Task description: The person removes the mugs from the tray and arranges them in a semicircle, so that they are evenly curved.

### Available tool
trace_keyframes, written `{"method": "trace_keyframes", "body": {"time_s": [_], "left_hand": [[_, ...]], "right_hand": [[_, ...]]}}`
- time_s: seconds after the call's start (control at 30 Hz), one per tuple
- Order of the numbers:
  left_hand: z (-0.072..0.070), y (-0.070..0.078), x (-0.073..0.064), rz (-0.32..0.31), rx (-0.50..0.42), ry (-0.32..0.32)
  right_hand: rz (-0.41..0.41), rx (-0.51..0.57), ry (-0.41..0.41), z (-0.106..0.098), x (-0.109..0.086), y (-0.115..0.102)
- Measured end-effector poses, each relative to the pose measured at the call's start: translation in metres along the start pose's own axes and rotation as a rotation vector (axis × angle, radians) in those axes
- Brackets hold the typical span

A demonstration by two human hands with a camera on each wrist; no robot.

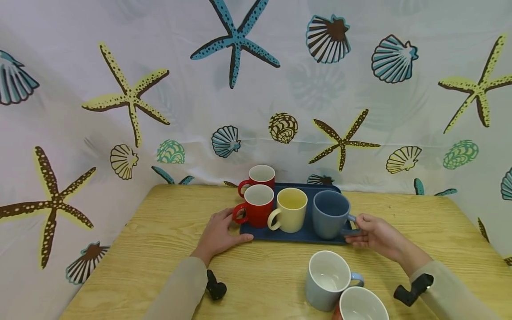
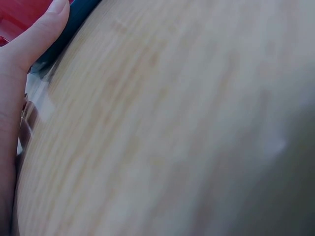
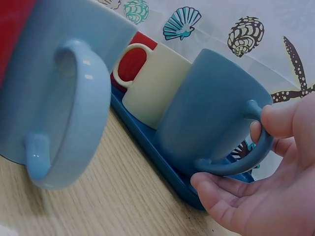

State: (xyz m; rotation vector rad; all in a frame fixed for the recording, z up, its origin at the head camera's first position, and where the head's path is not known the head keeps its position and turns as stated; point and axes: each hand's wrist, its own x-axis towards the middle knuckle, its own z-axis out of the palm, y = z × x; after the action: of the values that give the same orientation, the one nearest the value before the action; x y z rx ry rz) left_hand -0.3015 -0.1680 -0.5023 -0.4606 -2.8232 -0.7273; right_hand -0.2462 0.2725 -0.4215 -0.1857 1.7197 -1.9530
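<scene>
A dark blue tray (image 1: pixel 280 236) bears two red mugs (image 1: pixel 260 213), a cream mug (image 1: pixel 294 215) and a blue mug (image 1: pixel 330 218). At the tray's front left corner, my left hand (image 1: pixel 220 235) rests with its thumb straight along the front edge; its other fingertips are partly hidden by the front red mug's handle. In the left wrist view the thumb (image 2: pixel 42 34) touches the tray's rim. My right hand (image 3: pixel 266 196) pinches the blue mug's handle (image 3: pixel 246 164) between thumb and fingers. That mug stands upright at the tray's right end.
Nearer on the wooden table (image 1: pixel 256 284) stand a light blue mug (image 1: pixel 326 284), its handle to the right, and a white-lined mug with a red outside (image 1: pixel 362 306), cut off by the frame. A patterned cloth (image 1: pixel 256 102) hangs behind the table's back edge.
</scene>
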Motion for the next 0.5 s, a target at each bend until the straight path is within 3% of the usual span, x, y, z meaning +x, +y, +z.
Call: {"method": "trace_keyframes", "body": {"time_s": [0.3,0.5], "left_hand": [[0.0012,-0.0001,0.0000,0.002,0.009,0.000],[-0.0001,-0.0002,-0.0003,0.008,0.010,-0.002]], "right_hand": [[-0.039,-0.003,-0.086,0.0042,-0.0047,0.0018],[-0.038,-0.009,-0.102,0.0098,-0.0078,0.0001]]}}
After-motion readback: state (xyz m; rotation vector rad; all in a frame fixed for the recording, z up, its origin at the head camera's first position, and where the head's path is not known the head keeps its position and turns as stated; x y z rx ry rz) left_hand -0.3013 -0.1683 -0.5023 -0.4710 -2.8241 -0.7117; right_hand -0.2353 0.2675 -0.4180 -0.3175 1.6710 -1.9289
